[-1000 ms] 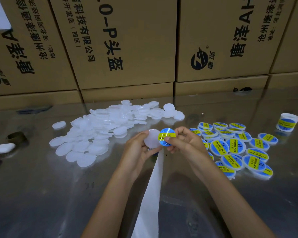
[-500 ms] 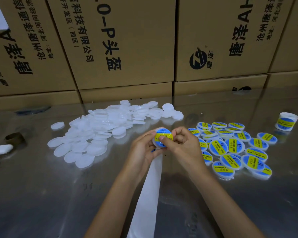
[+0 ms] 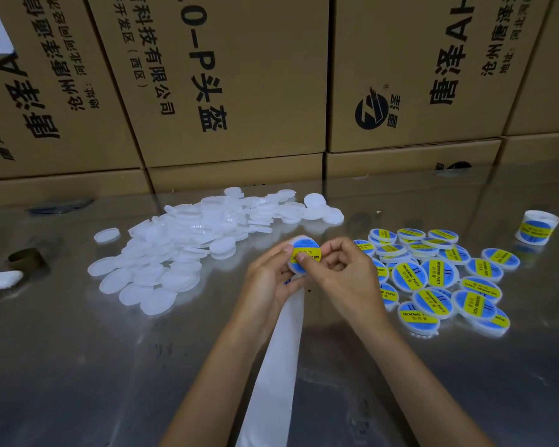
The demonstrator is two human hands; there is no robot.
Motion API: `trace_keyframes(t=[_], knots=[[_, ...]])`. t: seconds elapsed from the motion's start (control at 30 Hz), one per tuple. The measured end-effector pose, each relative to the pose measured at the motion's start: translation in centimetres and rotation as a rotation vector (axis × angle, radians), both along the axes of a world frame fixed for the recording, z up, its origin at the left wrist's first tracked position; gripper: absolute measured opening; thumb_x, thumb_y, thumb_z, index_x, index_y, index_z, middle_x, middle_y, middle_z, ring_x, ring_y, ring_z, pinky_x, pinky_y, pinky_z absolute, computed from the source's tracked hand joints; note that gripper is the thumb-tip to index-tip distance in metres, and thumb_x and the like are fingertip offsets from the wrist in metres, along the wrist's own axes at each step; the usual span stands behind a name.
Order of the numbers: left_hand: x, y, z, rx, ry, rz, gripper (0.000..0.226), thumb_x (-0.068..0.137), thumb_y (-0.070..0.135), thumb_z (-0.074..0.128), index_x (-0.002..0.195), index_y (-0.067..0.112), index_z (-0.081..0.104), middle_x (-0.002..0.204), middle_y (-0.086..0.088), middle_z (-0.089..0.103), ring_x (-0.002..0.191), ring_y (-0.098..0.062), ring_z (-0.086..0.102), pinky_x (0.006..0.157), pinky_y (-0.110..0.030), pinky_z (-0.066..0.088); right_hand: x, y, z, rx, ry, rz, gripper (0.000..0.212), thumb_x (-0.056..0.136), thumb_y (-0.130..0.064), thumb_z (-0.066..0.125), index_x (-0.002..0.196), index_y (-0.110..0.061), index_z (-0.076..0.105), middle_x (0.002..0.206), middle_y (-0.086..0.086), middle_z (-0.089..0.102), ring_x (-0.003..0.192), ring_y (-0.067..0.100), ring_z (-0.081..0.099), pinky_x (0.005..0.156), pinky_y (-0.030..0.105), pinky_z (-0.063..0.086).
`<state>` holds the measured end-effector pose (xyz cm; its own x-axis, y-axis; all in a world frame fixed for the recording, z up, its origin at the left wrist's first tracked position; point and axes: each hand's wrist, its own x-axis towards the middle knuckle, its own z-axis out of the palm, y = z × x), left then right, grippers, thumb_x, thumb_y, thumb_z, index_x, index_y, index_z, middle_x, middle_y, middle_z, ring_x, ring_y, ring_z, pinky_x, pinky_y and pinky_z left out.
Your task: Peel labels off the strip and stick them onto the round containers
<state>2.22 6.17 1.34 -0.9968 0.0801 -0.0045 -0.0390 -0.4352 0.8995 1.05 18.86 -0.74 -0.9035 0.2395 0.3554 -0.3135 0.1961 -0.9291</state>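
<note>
On the table [image 3: 78,366], I saw the bare lids [image 3: 188,250] left of my hands' container [image 3: 305,253], labelled ones [image 3: 439,275] right, boxes [image 3: 233,79] behind.

The strip [image 3: 276,366] is cut off by the bottom edge, and its top end is hidden behind the left hand [image 3: 268,279]. The boxes [image 3: 226,79] are cropped at the top. The dark objects [image 3: 26,258] at left cannot be identified
</note>
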Motion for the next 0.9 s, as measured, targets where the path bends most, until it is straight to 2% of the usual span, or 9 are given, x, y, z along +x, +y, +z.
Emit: trace_keyframes(t=[0.13, 0.27, 0.33, 0.43, 0.57, 0.63, 0.73, 0.8, 0.9], knots=[[0.2, -0.1, 0.2, 0.134, -0.031, -0.042, 0.031, 0.104, 0.010, 0.042, 0.122, -0.002, 0.064, 0.112, -0.021, 0.072, 0.099, -0.026, 0.072, 0.087, -0.034, 0.060, 0.1, 0.0, -0.4, 0.129, 0.053, -0.050, 0.031, 0.075, -0.044, 0.080, 0.085, -0.030, 0.055, 0.061, -0.016, 0.056, 0.054, 0.003, 0.050, 0.057, 0.030, 0.046], [0.4, 0.1, 0.3, 0.227, -0.059, -0.063, 0.029, 0.102, 0.011, 0.044, 0.119, -0.001, 0.065, 0.111, -0.022, 0.072, 0.097, -0.028, 0.072, 0.088, -0.035, 0.059, 0.3, -0.4, -0.6, 0.253, 0.080, -0.096, 0.040, 0.075, -0.058, 0.073, 0.094, -0.036, 0.046, 0.070, -0.018, 0.056, 0.062, 0.002, 0.055, 0.055, 0.024, 0.038], [0.4, 0.2, 0.3, 0.269, -0.075, -0.061, 0.030, 0.101, 0.011, 0.045, 0.121, -0.002, 0.063, 0.113, -0.024, 0.071, 0.100, -0.032, 0.071, 0.093, -0.039, 0.057, 0.4, -0.6, -0.6, 0.304, 0.077, -0.119, 0.047, 0.073, -0.066, 0.069, 0.099, -0.040, 0.040, 0.074, -0.016, 0.056, 0.066, 0.000, 0.057, 0.053, 0.022, 0.035], [0.4, 0.2, 0.3, 0.329, -0.093, -0.080, 0.034, 0.100, 0.013, 0.047, 0.127, -0.005, 0.057, 0.119, -0.028, 0.067, 0.112, -0.041, 0.066, 0.093, -0.041, 0.058, 0.5, -0.4, -0.5, 0.289, 0.030, -0.144, 0.063, 0.064, -0.079, 0.065, 0.107, -0.041, 0.037, 0.070, -0.009, 0.054, 0.066, -0.001, 0.057, 0.054, 0.024, 0.036], [0.5, 0.3, 0.2, 0.356, -0.079, -0.113, 0.045, 0.090, 0.016, 0.054, 0.128, -0.007, 0.056, 0.122, -0.029, 0.066, 0.122, -0.044, 0.059, 0.091, -0.041, 0.059, 0.5, -0.2, -0.4, 0.302, -0.034, -0.146, 0.064, 0.058, -0.088, 0.057, 0.093, -0.036, 0.042, 0.074, -0.020, 0.061, 0.068, -0.003, 0.059, 0.056, 0.028, 0.042], [0.5, 0.4, -0.1, 0.302, -0.048, -0.121, 0.046, 0.092, 0.017, 0.052, 0.130, -0.006, 0.056, 0.124, -0.028, 0.065, 0.123, -0.042, 0.059, 0.096, -0.041, 0.057, 0.6, -0.1, -0.4, 0.352, -0.015, -0.155, 0.062, 0.063, -0.088, 0.052, 0.085, -0.030, 0.043, 0.075, -0.026, 0.059, 0.068, -0.001, 0.058, 0.054, 0.028, 0.041], [0.4, 0.5, -0.3, 0.183, -0.014, -0.099, 0.045, 0.091, 0.019, 0.052, 0.129, -0.004, 0.059, 0.125, -0.026, 0.066, 0.121, -0.040, 0.060, 0.102, -0.044, 0.048, 0.6, 0.2, -0.5, 0.407, 0.052, -0.175, 0.053, 0.077, -0.081, 0.048, 0.076, -0.029, 0.041, 0.066, -0.019, 0.056, 0.060, 0.007, 0.053, 0.052, 0.030, 0.039], [0.4, 0.5, -0.3, 0.141, 0.004, -0.086, 0.044, 0.089, 0.020, 0.054, 0.126, -0.001, 0.063, 0.123, -0.024, 0.067, 0.116, -0.038, 0.063, 0.098, -0.043, 0.049, 0.5, 0.4, -0.6, 0.387, 0.080, -0.163, 0.047, 0.085, -0.072, 0.048, 0.073, -0.027, 0.041, 0.058, -0.011, 0.052, 0.057, 0.011, 0.050, 0.054, 0.035, 0.042], [0.3, 0.6, -0.1, 0.092, 0.028, -0.085, 0.030, 0.097, 0.012, 0.047, 0.117, 0.007, 0.069, 0.114, -0.017, 0.072, 0.099, -0.026, 0.068, 0.083, -0.033, 0.052, 0.3, 0.6, -0.6, 0.363, 0.120, -0.154, 0.041, 0.094, -0.057, 0.051, 0.073, -0.023, 0.044, 0.055, -0.007, 0.048, 0.056, 0.012, 0.048, 0.056, 0.038, 0.044]])
